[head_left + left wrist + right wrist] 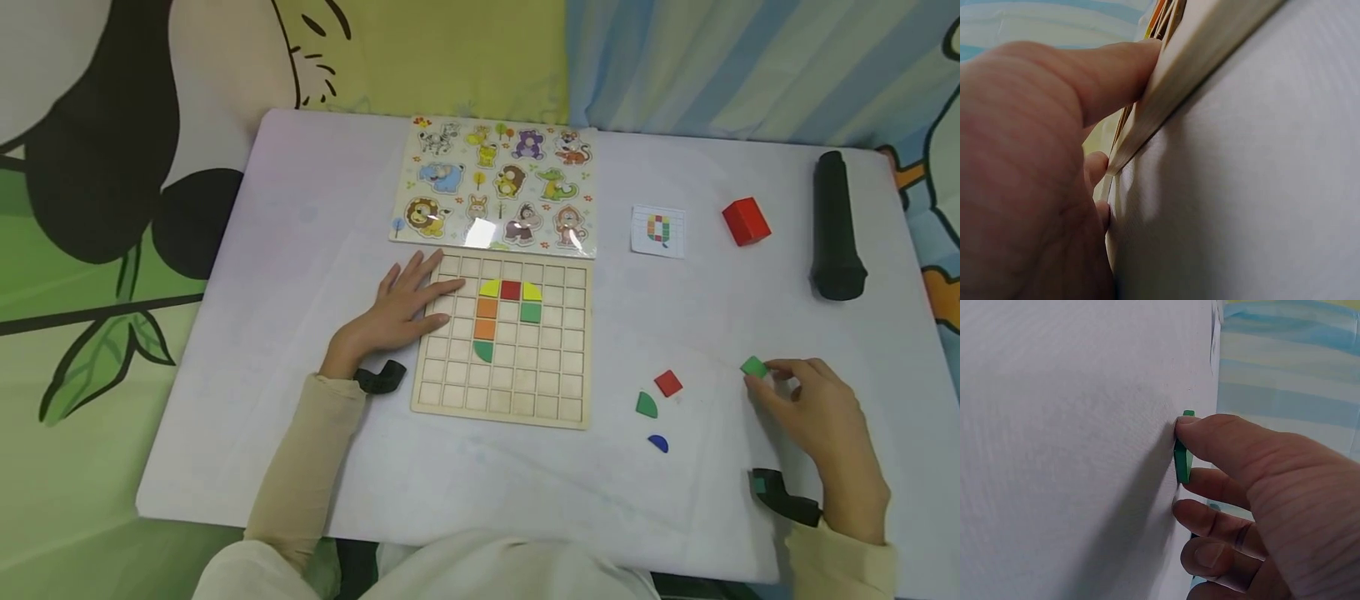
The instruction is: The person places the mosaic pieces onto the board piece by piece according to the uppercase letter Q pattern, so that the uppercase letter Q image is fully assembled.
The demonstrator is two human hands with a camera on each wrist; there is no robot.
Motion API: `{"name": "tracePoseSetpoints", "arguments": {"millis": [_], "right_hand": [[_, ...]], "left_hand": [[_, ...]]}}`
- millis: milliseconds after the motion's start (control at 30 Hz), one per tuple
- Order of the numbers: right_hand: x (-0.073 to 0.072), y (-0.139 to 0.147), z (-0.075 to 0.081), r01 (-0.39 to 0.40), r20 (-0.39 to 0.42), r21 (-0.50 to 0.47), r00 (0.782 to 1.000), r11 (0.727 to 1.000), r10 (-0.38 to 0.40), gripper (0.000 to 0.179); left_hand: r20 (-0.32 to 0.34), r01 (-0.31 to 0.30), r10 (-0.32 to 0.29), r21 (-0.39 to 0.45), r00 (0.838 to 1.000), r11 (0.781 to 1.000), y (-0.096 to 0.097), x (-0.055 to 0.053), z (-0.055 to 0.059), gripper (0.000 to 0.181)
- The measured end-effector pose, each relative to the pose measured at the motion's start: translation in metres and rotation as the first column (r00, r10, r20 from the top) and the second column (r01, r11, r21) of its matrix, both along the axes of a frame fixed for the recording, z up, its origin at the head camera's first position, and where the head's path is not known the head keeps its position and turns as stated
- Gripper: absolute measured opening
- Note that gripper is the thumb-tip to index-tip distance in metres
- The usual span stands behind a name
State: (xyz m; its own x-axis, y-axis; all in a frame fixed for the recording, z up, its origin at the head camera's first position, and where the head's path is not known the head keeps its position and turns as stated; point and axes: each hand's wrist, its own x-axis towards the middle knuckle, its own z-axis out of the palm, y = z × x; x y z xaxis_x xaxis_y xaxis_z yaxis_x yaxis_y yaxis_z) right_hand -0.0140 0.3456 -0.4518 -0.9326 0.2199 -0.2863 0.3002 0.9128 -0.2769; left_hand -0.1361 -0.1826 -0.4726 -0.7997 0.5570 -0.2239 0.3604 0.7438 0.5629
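Note:
A green square tile [753,367] is pinched between the thumb and fingers of my right hand [813,408], at the right of the table. The right wrist view shows this green tile [1183,456] edge-on under the thumb. My left hand [397,312] rests with spread fingers on the left edge of a wooden grid board [502,421]. On the board, yellow, red, orange and green pieces form an arch, with an orange tile [485,330] on its left side. Between board and right hand lie a red square [668,383], a green quarter-round [647,405] and a blue half-round [658,443].
An animal picture board [491,187] lies against the grid board's far edge. To its right are a small pattern card [658,232], a red block [746,222] and a black cylindrical object [834,225]. Patterned cloth hangs behind the table.

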Motion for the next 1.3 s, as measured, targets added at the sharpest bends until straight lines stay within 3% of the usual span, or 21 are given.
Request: {"name": "tracePoseSetpoints", "arguments": {"millis": [533,800,1300], "right_hand": [[-0.007,-0.008,0.004,0.007,0.053,-0.013,0.999,1.000,-0.006,0.053],[-0.014,-0.021,0.007,-0.050,-0.013,-0.027,0.999,0.998,0.050,0.052],[-0.030,-0.054,0.011,-0.142,-0.030,-0.089,0.990,0.986,0.140,0.050]], "left_hand": [[-0.009,0.004,-0.004,-0.012,1.000,1.000,0.001,0.001,-0.001,0.056],[-0.009,0.001,-0.001,-0.012,1.000,1.000,0.000,0.001,0.002,0.056],[-0.012,0.003,-0.003,-0.001,1.000,1.000,-0.001,0.001,0.001,0.056]]}}
